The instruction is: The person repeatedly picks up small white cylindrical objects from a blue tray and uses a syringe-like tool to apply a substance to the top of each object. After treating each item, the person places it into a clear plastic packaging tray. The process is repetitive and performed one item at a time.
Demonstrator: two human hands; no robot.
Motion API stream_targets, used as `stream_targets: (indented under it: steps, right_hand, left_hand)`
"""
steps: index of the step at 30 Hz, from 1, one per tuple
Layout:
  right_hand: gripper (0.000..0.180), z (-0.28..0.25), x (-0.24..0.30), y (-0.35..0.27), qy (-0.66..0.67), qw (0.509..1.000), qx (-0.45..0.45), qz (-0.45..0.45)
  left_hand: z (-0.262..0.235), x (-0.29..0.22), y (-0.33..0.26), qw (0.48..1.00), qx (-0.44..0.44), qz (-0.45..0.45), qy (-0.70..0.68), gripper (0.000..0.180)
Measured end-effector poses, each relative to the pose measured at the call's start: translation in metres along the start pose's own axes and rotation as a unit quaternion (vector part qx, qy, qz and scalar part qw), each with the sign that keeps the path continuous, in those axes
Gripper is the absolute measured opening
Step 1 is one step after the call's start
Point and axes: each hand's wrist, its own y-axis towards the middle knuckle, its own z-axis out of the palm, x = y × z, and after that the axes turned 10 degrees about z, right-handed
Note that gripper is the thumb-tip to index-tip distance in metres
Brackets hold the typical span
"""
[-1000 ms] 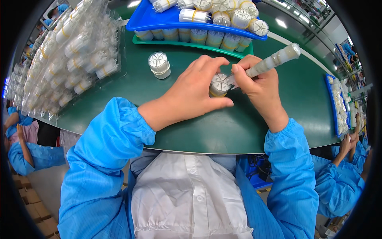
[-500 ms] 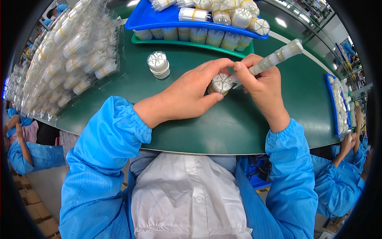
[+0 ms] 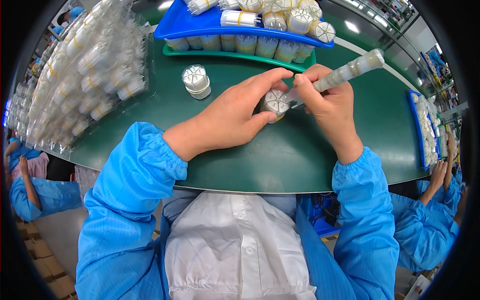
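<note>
My left hand (image 3: 227, 117) is closed round a short white cylinder (image 3: 276, 102) standing on the green table, with thumb and fingers on its side. Wedge-shaped segments divide the cylinder's top, and a trace of yellow band shows low on it. In my right hand (image 3: 330, 107) is a tool with a thick, wrapped, whitish handle (image 3: 352, 69), gripped like a pen. Its flat, translucent blade (image 3: 295, 97) meets the right side of the cylinder's top. A second white cylinder (image 3: 196, 82), with a band round its lower part, stands apart to the left.
Banded white cylinders fill a blue tray (image 3: 200, 31) stacked over a green tray (image 3: 235, 56) at the back. Clear plastic trays of similar parts (image 3: 95, 75) pile up at left. Another blue tray (image 3: 416, 125) lies far right. Co-workers' arms (image 3: 440, 175) show at both sides.
The tool's blade has moved onto the edge of the cylinder's top, and its handle has tipped slightly right. My left fingers have loosened slightly. The whole view has shifted a little.
</note>
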Motion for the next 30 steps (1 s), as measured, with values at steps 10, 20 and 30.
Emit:
stream_targets:
  steps: [10, 20, 30]
  right_hand:
    - [0.019, 0.004, 0.002, 0.0, 0.032, 0.998, -0.017, 0.054]
    - [0.022, 0.006, -0.014, 0.007, -0.024, 0.996, -0.035, 0.08]
    - [0.02, 0.015, -0.009, -0.003, -0.099, 0.995, -0.006, -0.003]
  left_hand:
    - [-0.005, -0.002, 0.002, 0.998, 0.028, -0.022, 0.055, 0.066]
    - [-0.035, -0.032, -0.009, 0.954, -0.032, -0.195, -0.225, 0.037]
    - [-0.097, -0.04, -0.058, 0.89, -0.021, -0.123, 0.438, 0.041]
